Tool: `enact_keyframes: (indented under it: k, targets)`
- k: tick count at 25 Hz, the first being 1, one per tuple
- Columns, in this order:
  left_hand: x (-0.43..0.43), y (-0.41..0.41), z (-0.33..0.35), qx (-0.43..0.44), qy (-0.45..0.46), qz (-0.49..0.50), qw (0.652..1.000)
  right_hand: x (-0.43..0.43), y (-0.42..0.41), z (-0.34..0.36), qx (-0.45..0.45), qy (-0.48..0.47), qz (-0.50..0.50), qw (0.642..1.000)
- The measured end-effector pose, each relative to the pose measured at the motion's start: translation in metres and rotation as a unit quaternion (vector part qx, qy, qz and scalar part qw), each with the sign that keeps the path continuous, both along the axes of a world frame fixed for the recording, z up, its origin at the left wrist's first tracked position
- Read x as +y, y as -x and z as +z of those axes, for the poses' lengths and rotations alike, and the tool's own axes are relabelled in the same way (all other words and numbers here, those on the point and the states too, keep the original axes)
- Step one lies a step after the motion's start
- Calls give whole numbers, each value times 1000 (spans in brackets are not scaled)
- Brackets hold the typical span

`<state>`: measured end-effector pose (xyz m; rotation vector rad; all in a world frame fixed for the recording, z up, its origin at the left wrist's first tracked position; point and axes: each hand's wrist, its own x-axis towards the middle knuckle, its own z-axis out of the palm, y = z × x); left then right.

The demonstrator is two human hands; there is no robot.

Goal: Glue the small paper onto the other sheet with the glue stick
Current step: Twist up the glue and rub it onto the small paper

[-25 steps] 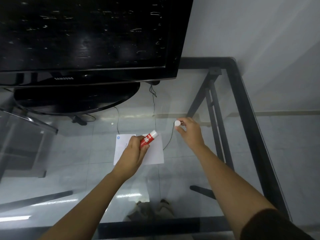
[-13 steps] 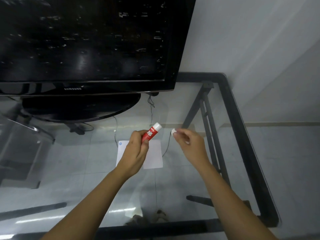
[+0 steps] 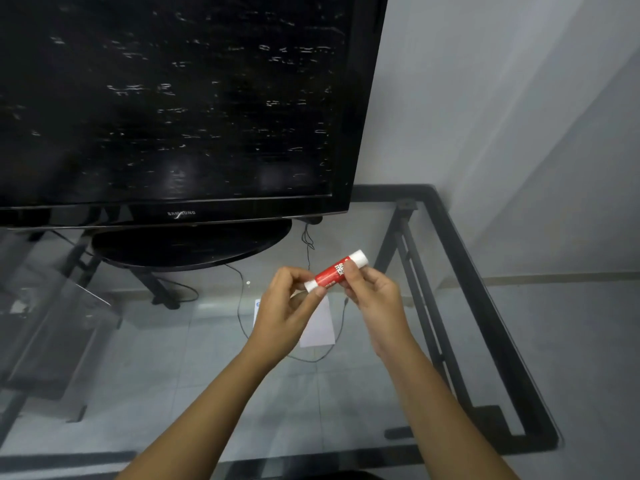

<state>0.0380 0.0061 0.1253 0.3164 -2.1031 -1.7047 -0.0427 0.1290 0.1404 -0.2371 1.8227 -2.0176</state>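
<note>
Glass forms the surface, framed in black metal, and the tiled floor is seen through it. At the left and centre a black television is carried on its oval stand, with a thin cable trailing down beneath the glass. Further right, the left hand is raised above the surface, its thumb and fingertips pinched on the lower white end of the glue stick. The stick is held tilted, its capped white end pointing up and to the right. The right hand is closed on the red middle of the same stick. Below the two hands a white sheet of paper is seen lying flat, largely hidden by them. A pale wall is seen at the far right.
</note>
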Motion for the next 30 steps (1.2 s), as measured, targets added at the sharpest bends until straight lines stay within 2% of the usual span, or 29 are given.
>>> enact_keyframes:
  k: [5,7,8,9,10,11,12,13,14,15,16,17,19,21,22,23,24,25,26,27,29,30]
  targets:
    - [-1,-10,3,-3,-207,-8,978,-1,-14,10,32,1,-1,1000]
    - [-3,-15,5,-15,-197,-25,980,-1,-17,12,40,-4,-5,999]
    - [-2,-19,6,-9,-148,-15,989,-1,-19,12,40,-8,-7,999]
    - [-2,-22,4,7,-42,10,999,-1,-21,11,38,-13,-9,999]
    - [-1,-25,3,36,106,49,993,-2,-23,10,35,-17,-10,999]
    - [0,-26,0,67,247,83,963,-3,-26,9,30,-21,-8,999]
    - [3,-29,-3,94,321,104,937,-4,-29,10,25,-21,-5,999]
    - [7,-31,-5,96,323,123,934,-4,-31,11,19,-17,-4,1000]
    - [10,-34,-1,71,242,123,960,-3,-33,12,15,-12,-7,1000]
    - [13,-35,5,46,113,102,987,-1,-33,14,15,-7,-12,1000]
    - [14,-36,7,26,-16,60,998,0,-33,16,17,-3,-16,1000]
    - [14,-37,8,18,-93,33,995,1,-34,17,18,1,-19,1000]
    - [10,-37,8,11,-129,11,992,3,-35,20,14,7,-23,1000]
    - [11,-38,12,32,-76,15,997,3,-37,21,7,4,-27,1000]
    - [11,-39,10,50,12,36,998,3,-37,21,4,0,-28,1000]
    - [11,-38,8,83,135,70,985,3,-38,21,3,-4,-26,1000]
    - [10,-38,4,121,274,99,949,3,-39,22,2,-7,-25,1000]
    - [7,-36,1,153,374,112,908,3,-40,22,1,-9,-23,1000]
    - [6,-36,1,164,401,113,894,3,-40,23,1,-8,-22,1000]
    - [7,-37,3,143,362,107,915,4,-40,23,3,-5,-23,1000]
    - [9,-39,15,59,98,58,992,6,-39,25,5,4,-26,1000]
    - [10,-40,17,28,-30,25,999,7,-38,26,5,7,-27,1000]
